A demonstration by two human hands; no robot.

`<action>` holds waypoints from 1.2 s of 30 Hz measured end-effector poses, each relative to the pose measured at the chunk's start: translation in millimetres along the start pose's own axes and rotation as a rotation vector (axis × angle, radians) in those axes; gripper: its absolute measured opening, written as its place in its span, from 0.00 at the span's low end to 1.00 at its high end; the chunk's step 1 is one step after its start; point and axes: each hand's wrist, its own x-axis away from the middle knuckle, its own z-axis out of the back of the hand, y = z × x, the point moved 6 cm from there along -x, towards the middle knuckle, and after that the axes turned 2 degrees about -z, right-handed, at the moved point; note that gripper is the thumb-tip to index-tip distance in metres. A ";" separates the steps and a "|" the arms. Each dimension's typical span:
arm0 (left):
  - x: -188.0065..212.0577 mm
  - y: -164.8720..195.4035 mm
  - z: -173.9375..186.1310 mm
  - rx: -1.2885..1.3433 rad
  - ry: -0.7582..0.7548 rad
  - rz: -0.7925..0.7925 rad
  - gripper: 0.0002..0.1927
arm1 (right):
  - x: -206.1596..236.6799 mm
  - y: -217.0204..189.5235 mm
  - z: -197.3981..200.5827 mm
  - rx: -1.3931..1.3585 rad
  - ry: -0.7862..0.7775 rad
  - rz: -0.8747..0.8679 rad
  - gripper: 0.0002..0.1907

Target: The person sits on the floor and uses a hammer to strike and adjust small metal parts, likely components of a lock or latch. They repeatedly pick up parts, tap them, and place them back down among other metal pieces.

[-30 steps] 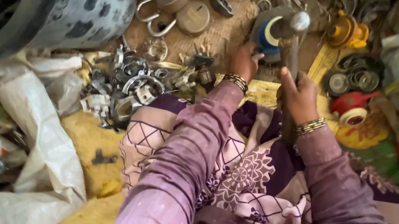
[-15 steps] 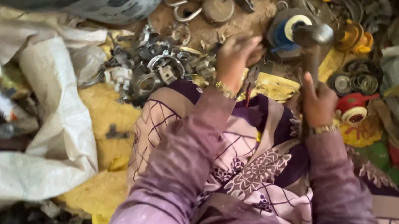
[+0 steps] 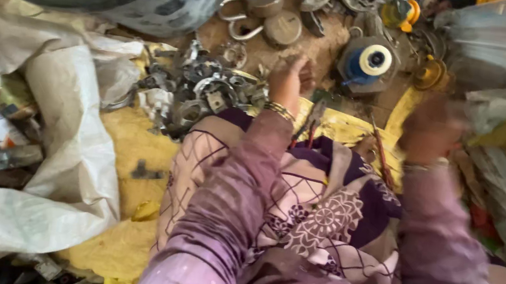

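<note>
I see my left hand [image 3: 288,82] resting fingers-down on the brown ground, curled loosely, gripping nothing I can make out. The pile of grey scrap-metal rings and clips [image 3: 197,91] lies just beside it at nine o'clock, with no clear long axis. My right hand [image 3: 431,129] is blurred; I cannot tell its grip.
</note>
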 end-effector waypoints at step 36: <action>23.0 59.2 -38.3 -0.144 0.000 -0.439 0.42 | 23.7 -9.9 -28.5 0.072 -0.443 -0.606 0.35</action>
